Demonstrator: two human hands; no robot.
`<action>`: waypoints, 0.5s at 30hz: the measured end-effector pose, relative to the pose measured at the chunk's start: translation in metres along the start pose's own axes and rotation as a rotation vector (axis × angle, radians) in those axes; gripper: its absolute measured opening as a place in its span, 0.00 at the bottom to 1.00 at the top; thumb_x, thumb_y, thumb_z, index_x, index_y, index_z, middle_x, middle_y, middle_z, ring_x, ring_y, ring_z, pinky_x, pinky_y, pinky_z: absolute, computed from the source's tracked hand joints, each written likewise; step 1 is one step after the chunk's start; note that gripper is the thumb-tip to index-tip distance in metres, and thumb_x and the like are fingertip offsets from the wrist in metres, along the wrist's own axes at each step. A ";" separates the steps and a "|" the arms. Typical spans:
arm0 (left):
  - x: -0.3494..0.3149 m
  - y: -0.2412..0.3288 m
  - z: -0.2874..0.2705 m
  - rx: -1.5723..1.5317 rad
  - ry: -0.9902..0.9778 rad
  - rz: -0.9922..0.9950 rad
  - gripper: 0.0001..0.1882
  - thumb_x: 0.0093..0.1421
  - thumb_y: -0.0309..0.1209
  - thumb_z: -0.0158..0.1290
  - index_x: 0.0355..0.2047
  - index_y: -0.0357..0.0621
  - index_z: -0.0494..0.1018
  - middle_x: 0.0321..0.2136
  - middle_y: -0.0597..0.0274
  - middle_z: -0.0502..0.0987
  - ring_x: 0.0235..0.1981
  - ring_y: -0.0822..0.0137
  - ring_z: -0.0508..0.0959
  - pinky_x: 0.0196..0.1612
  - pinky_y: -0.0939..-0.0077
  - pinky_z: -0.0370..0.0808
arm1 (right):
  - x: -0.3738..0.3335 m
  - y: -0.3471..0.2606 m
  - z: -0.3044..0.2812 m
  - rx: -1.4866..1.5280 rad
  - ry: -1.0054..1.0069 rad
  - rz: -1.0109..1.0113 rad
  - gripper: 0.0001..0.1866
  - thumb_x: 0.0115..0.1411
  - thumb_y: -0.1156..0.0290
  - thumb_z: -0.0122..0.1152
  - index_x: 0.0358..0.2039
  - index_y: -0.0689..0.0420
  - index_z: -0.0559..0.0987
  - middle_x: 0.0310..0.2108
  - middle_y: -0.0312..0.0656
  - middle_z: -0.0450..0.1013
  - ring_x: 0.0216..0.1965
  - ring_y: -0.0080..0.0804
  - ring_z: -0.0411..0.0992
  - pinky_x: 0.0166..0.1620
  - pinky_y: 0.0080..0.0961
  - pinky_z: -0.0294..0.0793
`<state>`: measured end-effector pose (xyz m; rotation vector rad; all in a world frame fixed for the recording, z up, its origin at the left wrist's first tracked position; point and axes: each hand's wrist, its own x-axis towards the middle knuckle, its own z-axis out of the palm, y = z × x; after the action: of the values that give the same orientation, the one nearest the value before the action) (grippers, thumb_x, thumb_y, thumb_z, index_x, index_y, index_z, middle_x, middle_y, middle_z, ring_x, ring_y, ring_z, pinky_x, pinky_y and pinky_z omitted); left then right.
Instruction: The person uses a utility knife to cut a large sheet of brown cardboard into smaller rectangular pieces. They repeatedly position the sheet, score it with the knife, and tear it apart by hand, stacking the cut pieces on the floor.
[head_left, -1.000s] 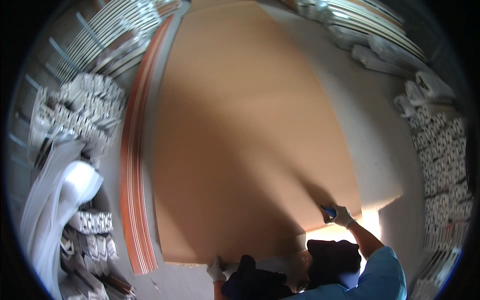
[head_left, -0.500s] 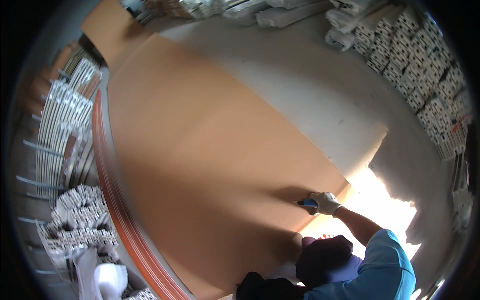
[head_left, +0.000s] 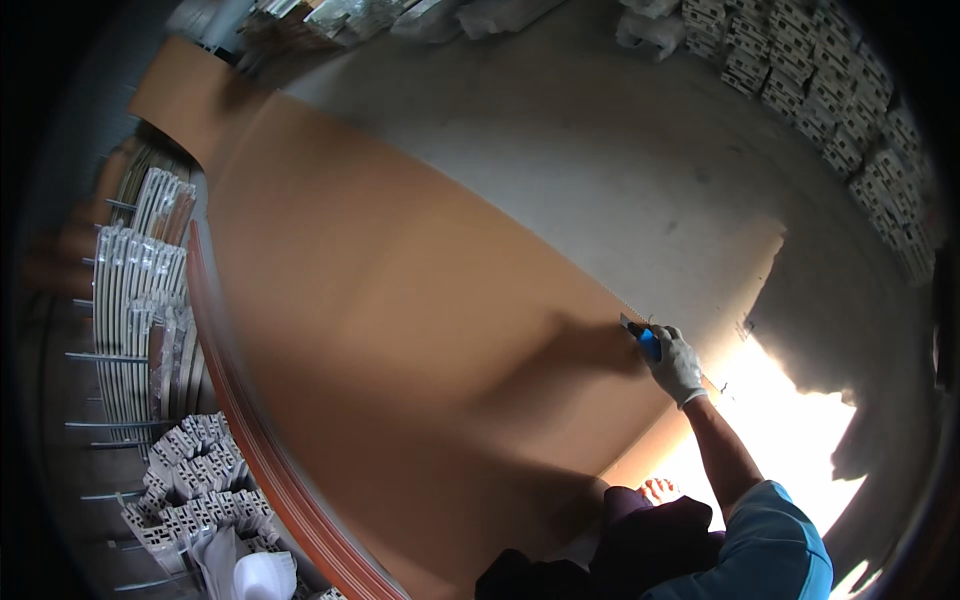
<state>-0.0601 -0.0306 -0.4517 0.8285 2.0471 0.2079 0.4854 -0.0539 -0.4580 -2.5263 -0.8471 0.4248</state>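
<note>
A white work glove covers my right hand (head_left: 677,366), which is closed around a utility knife (head_left: 650,346) with a blue handle. Its blade points away from me, toward the far edge of a large sheet of brown cardboard (head_left: 400,290) on the floor. Hand and knife are over the right part of that sheet, close to its long edge; whether the blade touches it I cannot tell. A dark shadow of the hand falls on the cardboard to the left. My left hand does not show.
A reddish-brown trim strip (head_left: 262,450) runs along the cardboard's left side. Beyond it, racks hold wrapped profiles (head_left: 128,320). Stacked white profiles (head_left: 840,90) stand at the far right. Bright sunlight (head_left: 770,420) hits the floor near my foot (head_left: 658,490).
My right hand has moved away from me and slightly right with the knife, from the cardboard's near corner up to its long edge. The view has shifted a little.
</note>
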 end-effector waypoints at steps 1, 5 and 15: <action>0.000 -0.002 -0.001 -0.001 0.000 -0.003 0.18 0.60 0.34 0.56 0.46 0.35 0.73 0.33 0.56 0.78 0.29 0.62 0.78 0.28 0.66 0.76 | 0.006 0.002 -0.001 0.020 -0.050 0.024 0.25 0.54 0.59 0.64 0.51 0.50 0.72 0.47 0.47 0.72 0.41 0.50 0.74 0.42 0.42 0.73; 0.000 -0.008 -0.005 0.000 -0.008 -0.009 0.18 0.60 0.34 0.56 0.46 0.35 0.73 0.33 0.56 0.78 0.29 0.62 0.78 0.28 0.66 0.76 | 0.018 0.005 -0.005 0.045 -0.025 0.014 0.22 0.54 0.57 0.64 0.48 0.51 0.75 0.43 0.47 0.73 0.41 0.49 0.74 0.43 0.42 0.73; 0.000 -0.017 -0.031 0.018 -0.065 0.090 0.17 0.60 0.35 0.55 0.45 0.35 0.73 0.33 0.56 0.79 0.29 0.61 0.78 0.29 0.65 0.76 | 0.017 0.011 -0.023 0.024 0.003 -0.050 0.20 0.55 0.57 0.62 0.46 0.50 0.75 0.43 0.48 0.72 0.45 0.51 0.71 0.46 0.42 0.71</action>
<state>-0.0934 -0.0387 -0.4410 0.9271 1.9552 0.2100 0.5132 -0.0580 -0.4466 -2.4776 -0.8964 0.4130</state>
